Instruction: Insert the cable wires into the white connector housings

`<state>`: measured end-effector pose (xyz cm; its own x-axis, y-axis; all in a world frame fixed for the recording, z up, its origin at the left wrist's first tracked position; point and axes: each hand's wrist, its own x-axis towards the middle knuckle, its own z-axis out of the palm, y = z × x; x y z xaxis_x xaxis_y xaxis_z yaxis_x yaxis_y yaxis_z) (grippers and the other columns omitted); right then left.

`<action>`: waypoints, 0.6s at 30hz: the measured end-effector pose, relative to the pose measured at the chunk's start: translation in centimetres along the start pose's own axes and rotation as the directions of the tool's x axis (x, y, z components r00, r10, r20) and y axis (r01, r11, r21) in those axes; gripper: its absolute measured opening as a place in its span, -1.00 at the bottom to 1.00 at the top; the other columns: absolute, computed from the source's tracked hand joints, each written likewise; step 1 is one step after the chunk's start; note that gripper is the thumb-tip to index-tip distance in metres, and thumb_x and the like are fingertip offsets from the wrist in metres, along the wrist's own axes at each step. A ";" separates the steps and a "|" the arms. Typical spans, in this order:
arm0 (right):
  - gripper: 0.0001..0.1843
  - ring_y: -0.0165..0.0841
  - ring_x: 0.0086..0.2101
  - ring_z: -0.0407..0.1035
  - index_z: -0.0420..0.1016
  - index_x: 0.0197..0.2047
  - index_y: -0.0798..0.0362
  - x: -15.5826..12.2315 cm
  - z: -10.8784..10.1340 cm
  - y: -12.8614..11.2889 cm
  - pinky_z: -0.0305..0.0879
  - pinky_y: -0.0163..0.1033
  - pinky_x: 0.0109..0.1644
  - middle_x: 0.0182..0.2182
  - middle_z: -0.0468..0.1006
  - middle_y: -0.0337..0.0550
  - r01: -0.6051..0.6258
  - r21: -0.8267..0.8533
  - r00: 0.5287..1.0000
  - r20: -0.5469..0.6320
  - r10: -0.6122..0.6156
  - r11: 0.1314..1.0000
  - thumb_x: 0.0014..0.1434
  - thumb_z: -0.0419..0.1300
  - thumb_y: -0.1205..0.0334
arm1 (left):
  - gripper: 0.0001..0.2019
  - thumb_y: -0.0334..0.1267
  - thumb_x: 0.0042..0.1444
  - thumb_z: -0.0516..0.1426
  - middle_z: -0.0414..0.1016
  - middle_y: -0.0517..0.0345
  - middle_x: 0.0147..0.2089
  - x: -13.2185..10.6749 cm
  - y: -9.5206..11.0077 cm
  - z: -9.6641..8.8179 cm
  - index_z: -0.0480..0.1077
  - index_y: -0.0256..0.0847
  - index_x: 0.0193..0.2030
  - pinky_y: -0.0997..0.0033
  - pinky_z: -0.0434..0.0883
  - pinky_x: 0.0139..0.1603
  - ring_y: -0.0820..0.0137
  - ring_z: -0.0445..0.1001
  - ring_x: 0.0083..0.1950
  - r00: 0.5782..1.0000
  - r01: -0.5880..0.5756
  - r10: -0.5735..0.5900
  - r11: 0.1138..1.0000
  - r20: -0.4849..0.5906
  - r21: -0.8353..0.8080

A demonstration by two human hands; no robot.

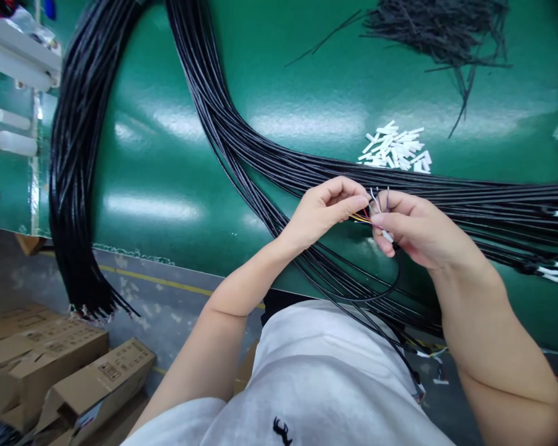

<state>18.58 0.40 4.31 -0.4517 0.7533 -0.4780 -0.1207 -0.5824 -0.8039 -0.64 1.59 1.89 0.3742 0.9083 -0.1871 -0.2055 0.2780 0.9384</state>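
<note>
Both hands meet over the front part of the green table. My left hand (pixel 328 207) is closed in a pinch on thin coloured wires (pixel 360 217), yellow and red among them. Facing it, my right hand (pixel 409 226) pinches the same wire end, with white and dark strands standing up between the fingers. A small white sleeve (pixel 387 236) pokes out below my right thumb. From my right hand a black cable (pixel 397 279) curves down and back to the left. Fingers partly hide where the wires split.
A thick bundle of black cables (pixel 260 145) runs across the green table (pixel 153 148); another bundle (pixel 77 142) hangs over the front edge at left. Behind my hands lie a pile of white sleeves (pixel 395 148) and a heap of black ties (pixel 439 28). Cardboard boxes (pixel 97 378) stand on the floor.
</note>
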 end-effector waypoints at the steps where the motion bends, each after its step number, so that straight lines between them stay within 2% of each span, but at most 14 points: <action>1: -0.52 -0.49 -0.74 0.26 0.41 -0.45 0.00 0.0 0.1 0.0 0.15 -0.38 -0.65 -0.73 0.41 -0.39 0.006 -0.008 1.000 -0.016 -0.006 1.000 -0.06 0.64 0.02 | -0.53 0.18 0.02 0.46 0.56 0.24 -0.30 0.0 0.0 -0.1 0.54 -0.19 -0.26 0.47 0.46 -0.17 0.55 0.49 -0.29 1.000 -0.004 0.004 1.000 0.006 0.004; 7: -0.63 -0.53 -0.73 0.28 0.42 -0.45 0.02 -0.2 0.3 0.0 0.15 -0.42 -0.63 -0.73 0.42 -0.40 0.001 -0.043 0.997 -0.078 -0.005 0.999 -0.03 0.57 0.21 | -0.58 0.15 0.10 0.43 0.61 0.20 -0.20 -0.1 -0.5 -0.3 0.57 -0.15 -0.14 0.47 0.50 -0.12 0.52 0.55 -0.22 0.993 -0.112 0.110 0.992 0.031 0.064; 10: -0.64 -0.53 -0.74 0.26 0.40 -0.45 0.01 -0.2 0.4 0.1 0.15 -0.42 -0.63 -0.73 0.39 -0.42 0.012 -0.014 0.995 -0.095 -0.014 1.000 -0.04 0.55 0.22 | -0.64 0.11 0.17 0.40 0.62 0.19 -0.19 -0.2 -1.1 -0.2 0.60 -0.14 -0.13 0.49 0.49 -0.16 0.53 0.54 -0.23 0.976 -0.208 0.215 0.965 -0.027 0.159; 15: -0.64 -0.53 -0.73 0.23 0.38 -0.43 0.01 0.0 0.5 0.0 0.15 -0.41 -0.64 -0.70 0.36 -0.45 0.017 0.045 0.993 -0.121 -0.012 0.999 -0.05 0.52 0.18 | -0.76 -0.02 0.24 0.37 0.60 0.20 -0.22 -0.5 -1.8 -0.1 0.64 -0.15 -0.15 0.55 0.44 -0.21 0.57 0.51 -0.26 0.913 -0.327 0.383 0.893 -0.140 0.309; 16: -0.68 -0.53 -0.72 0.24 0.39 -0.42 0.01 0.1 0.5 0.0 0.15 -0.40 -0.63 -0.67 0.37 -0.44 0.028 0.046 0.990 -0.138 -0.022 0.999 -0.02 0.48 0.19 | -0.76 -0.03 0.24 0.37 0.60 0.21 -0.22 -0.4 -1.8 -0.1 0.64 -0.15 -0.16 0.55 0.44 -0.21 0.58 0.50 -0.26 0.907 -0.331 0.392 0.889 -0.153 0.315; 18: -0.79 -0.52 -0.68 0.30 0.43 -0.38 0.02 0.1 0.5 0.1 0.18 -0.37 -0.61 -0.56 0.44 -0.39 0.081 0.028 0.979 -0.192 -0.074 0.996 0.02 0.40 0.21 | -0.73 0.00 0.24 0.36 0.57 0.23 -0.26 -0.4 -1.8 0.0 0.61 -0.18 -0.20 0.56 0.41 -0.24 0.60 0.45 -0.30 0.923 -0.280 0.338 0.918 -0.185 0.282</action>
<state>18.09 0.24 4.32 -0.2634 0.8389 -0.4763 -0.1816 -0.5280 -0.8296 -0.38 0.75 0.26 0.1086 0.9899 0.0912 -0.0383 -0.0875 0.9954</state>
